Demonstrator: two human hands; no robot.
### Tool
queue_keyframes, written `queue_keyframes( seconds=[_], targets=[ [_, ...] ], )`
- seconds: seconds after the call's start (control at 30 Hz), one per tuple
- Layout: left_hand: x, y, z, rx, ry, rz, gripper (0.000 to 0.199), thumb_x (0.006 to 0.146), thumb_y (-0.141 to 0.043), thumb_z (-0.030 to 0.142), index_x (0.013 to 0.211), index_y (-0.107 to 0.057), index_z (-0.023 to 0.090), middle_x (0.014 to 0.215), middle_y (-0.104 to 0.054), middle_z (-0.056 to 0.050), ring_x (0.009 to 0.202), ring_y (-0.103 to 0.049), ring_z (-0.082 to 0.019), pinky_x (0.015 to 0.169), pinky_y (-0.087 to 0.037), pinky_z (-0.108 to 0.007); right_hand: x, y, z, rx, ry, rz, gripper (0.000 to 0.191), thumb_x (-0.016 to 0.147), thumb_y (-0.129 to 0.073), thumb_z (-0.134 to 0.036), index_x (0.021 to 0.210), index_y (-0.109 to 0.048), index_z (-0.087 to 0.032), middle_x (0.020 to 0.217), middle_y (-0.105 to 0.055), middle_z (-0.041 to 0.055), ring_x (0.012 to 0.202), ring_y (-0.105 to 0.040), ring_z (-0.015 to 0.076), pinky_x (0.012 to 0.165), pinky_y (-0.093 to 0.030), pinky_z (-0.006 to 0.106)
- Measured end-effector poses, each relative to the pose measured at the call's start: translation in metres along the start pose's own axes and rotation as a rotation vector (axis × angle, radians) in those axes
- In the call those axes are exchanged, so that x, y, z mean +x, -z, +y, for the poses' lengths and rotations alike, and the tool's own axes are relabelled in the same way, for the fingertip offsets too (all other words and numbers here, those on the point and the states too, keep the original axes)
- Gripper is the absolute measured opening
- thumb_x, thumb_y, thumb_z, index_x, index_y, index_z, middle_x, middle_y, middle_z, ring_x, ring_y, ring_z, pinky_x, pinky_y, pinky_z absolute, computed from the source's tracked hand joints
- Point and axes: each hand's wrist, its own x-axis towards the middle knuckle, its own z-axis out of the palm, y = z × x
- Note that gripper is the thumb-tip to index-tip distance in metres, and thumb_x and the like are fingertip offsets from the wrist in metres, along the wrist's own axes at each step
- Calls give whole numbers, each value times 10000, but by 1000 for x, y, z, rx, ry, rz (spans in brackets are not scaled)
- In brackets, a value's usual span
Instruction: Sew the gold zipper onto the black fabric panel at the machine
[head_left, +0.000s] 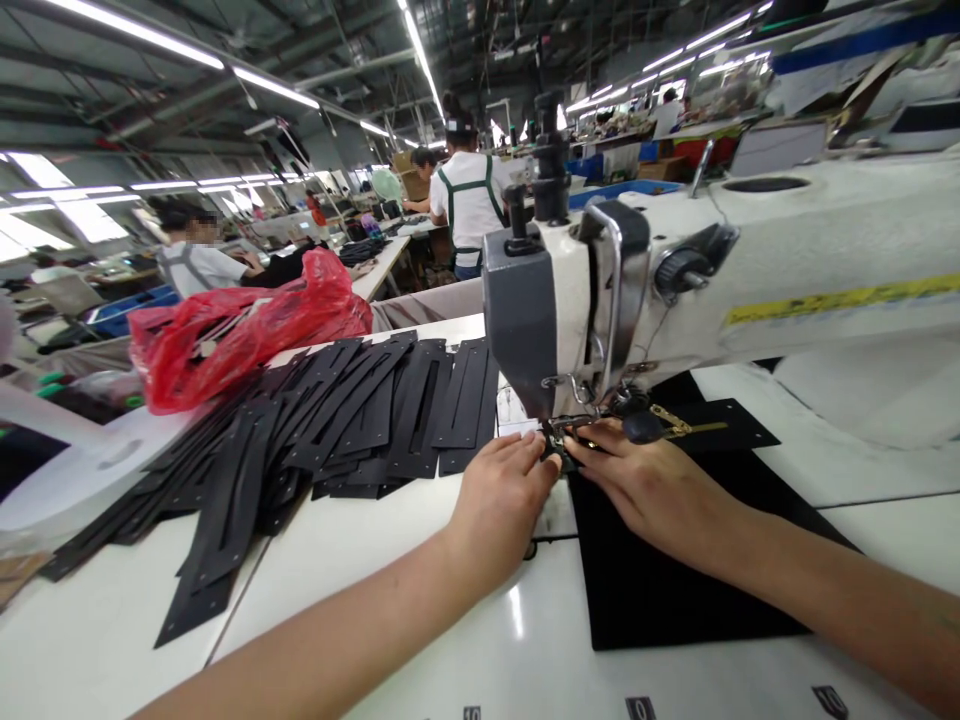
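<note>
A black strip [739,425] with a brass zipper [673,422] in its slot runs under the head of a white and grey sewing machine [519,310]. My left hand [506,500] lies left of the presser foot, its fingers bent together on the strip's near end. From the right, my right hand [652,485] presses the strip close to the needle, thumb and fingers drawn together. A larger black panel [667,590] lies beneath the right hand and forearm. The needle point and the strip's left end are mostly hidden by my fingertips.
A spread pile of black slotted strips [360,410] covers the table left of the machine. Behind it sits a red plastic bag [240,325]. A white round stand [97,460] is at the far left. Several people work at benches beyond.
</note>
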Motion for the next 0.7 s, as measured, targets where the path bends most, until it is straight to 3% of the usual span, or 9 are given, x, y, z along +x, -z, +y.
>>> queue_keyframes(
  seconds=[0.33, 0.7],
  targets=[
    [7, -4, -4, -44, 35, 55, 116, 855, -537, 119, 774, -620, 110, 878, -692, -106, 853, -663, -216, 806, -533, -361, 3, -4, 5, 0, -16, -42, 228, 859, -420, -76, 958, -611, -150, 1076, -634, 108, 1051, -558, 247, 874, -485, 407],
    [11, -8, -6, -53, 72, 85, 156, 876, -496, 130, 759, -597, 138, 873, -697, -96, 836, -667, -203, 805, -533, -353, 3, -10, 12, -22, -11, -30, 232, 870, -412, -105, 979, -612, -150, 1055, -641, 120, 979, -590, 243, 848, -487, 394]
  ],
)
